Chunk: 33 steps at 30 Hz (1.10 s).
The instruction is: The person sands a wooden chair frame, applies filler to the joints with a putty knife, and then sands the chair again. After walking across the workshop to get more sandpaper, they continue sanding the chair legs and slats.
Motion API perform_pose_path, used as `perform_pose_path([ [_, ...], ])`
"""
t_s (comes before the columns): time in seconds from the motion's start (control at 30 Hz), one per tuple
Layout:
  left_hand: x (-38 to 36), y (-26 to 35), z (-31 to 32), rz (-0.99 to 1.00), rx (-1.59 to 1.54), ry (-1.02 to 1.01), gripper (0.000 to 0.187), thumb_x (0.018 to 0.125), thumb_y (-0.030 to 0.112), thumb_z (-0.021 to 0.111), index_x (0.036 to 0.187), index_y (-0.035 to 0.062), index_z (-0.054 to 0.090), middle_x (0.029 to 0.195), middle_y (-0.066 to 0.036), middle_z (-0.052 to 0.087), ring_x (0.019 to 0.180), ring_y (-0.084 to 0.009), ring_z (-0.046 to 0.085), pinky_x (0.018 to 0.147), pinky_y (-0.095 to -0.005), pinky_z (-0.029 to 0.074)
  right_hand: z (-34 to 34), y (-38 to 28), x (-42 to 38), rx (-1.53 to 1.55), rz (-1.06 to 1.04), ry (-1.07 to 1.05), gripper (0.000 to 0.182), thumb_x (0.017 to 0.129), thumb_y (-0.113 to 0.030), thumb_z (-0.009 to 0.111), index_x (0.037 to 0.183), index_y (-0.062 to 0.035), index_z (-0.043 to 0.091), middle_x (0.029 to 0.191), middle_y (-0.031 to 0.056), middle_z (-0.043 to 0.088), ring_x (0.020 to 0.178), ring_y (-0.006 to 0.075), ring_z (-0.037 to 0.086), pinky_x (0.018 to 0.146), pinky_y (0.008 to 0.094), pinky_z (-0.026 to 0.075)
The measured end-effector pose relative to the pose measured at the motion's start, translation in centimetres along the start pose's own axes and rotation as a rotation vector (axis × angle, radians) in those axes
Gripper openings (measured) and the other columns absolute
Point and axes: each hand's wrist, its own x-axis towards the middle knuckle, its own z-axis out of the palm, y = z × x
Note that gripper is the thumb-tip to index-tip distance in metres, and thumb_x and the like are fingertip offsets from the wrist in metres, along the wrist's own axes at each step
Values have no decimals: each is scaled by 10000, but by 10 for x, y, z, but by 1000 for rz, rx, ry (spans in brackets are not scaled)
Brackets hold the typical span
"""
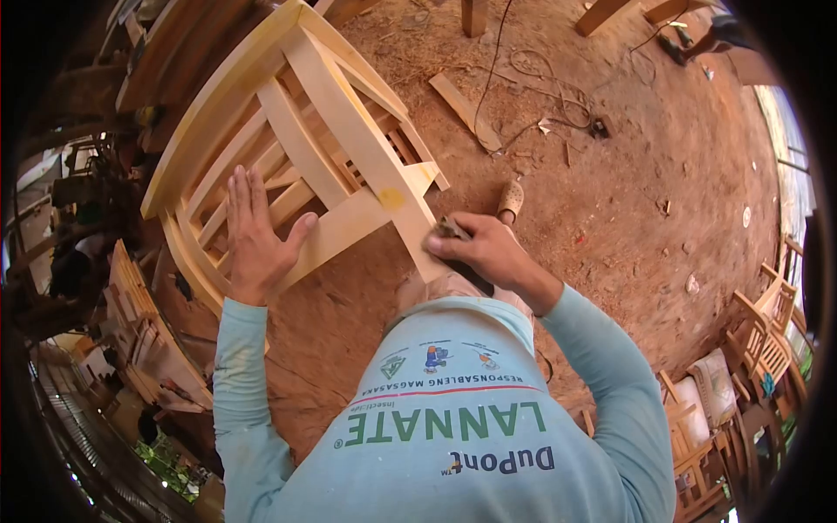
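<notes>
A pale, unfinished wooden chair (pixel 309 139) with slatted sides lies tipped over in front of me. My left hand (pixel 255 240) is open, fingers stretched out flat over its rail and slats on the left. At the near end of the chair's leg (pixel 417 228), my right hand (pixel 482 250) is closed around a small dark folded pad (pixel 452 228) that resembles sandpaper. The pad is right at the leg's edge, mostly covered by my fingers. A yellowish patch (pixel 390 198) marks the wood where leg and rail meet.
Beyond the chair, a loose board (pixel 465 111) and a coiled cord (pixel 554 91) lie on the dirt floor. Wooden pieces (pixel 157 336) are stacked at the left. More wooden chairs (pixel 772 327) stand at the right. A person's leg (pixel 711 39) shows at the upper right.
</notes>
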Motion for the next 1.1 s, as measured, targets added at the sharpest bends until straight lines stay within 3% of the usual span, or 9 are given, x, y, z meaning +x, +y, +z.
perform_pose_path([
  [0.2, 0, -5, 0, 4, -27, 2, 1046, 902, 623, 674, 1574, -79, 286, 1632, -325, 266, 1534, -482, 221, 1258, -534, 182, 14, -17, 44, -72, -168, 175, 484, 909, -480, 748, 935, -3, 671, 716, 84, 631, 664, 128, 542, 621, 344, 474],
  [0.37, -1, -4, -1, -7, -31, 13, 1054, 903, 643, 663, 1575, -77, 288, 1632, -327, 263, 1536, -477, 219, 1255, -541, 188, 1, 1, -7, 43, 25, -34, 439, 964, -471, 714, 1004, -33, 717, 858, 10, 684, 762, 83, 591, 689, 281, 496],
  [0.5, 0, -3, 0, -8, -23, 13, 1056, 902, 642, 665, 1577, -76, 286, 1636, -326, 257, 1539, -471, 219, 1254, -544, 189, 13, -12, 53, 223, -88, 83, 434, 971, -461, 712, 1016, -29, 695, 827, -4, 653, 756, 70, 568, 666, 270, 478],
  [0.6, 1, -6, -1, -3, -35, -3, 1054, 901, 643, 667, 1578, -71, 290, 1638, -323, 255, 1540, -471, 216, 1255, -545, 188, 13, -6, 37, 256, -37, 58, 432, 966, -463, 719, 1026, -36, 696, 835, -13, 647, 744, 66, 557, 657, 273, 471],
  [0.77, 0, -4, 0, 2, -36, 7, 1030, 908, 621, 674, 1581, -59, 296, 1640, -316, 261, 1538, -470, 226, 1257, -538, 191, 2, 29, 12, 164, -46, -18, 432, 959, -460, 722, 1043, -37, 705, 875, 1, 671, 768, 79, 578, 686, 278, 481],
  [0.97, 2, -5, -8, -22, -100, -33, 960, 929, 562, 681, 1571, -57, 326, 1644, -291, 279, 1536, -453, 244, 1245, -543, 224, 9, -19, 43, 200, -66, 35, 459, 944, -495, 721, 985, -38, 712, 850, 17, 665, 771, 98, 590, 701, 306, 496],
  [1.0, 3, -4, -9, -35, -140, -46, 942, 936, 551, 679, 1568, -57, 334, 1645, -283, 283, 1537, -450, 246, 1242, -546, 233, -3, -6, 29, 15, -86, -43, 501, 927, -537, 723, 957, -37, 707, 843, 25, 664, 787, 102, 593, 707, 319, 501],
  [1.07, 4, 3, -11, -42, -189, 2, 890, 949, 516, 671, 1555, -56, 360, 1639, -268, 309, 1531, -442, 266, 1235, -545, 252, -28, 17, -12, -211, -107, -229, 503, 910, -536, 732, 1077, -62, 753, 916, 57, 704, 908, 134, 603, 851, 333, 491],
  [1.1, 3, 8, -12, -48, -212, 24, 864, 956, 499, 668, 1549, -55, 372, 1636, -260, 322, 1529, -438, 277, 1232, -544, 261, -42, 11, -32, -177, 8, -340, 465, 920, -473, 737, 1148, -69, 761, 979, 97, 727, 995, 162, 627, 932, 349, 484],
])
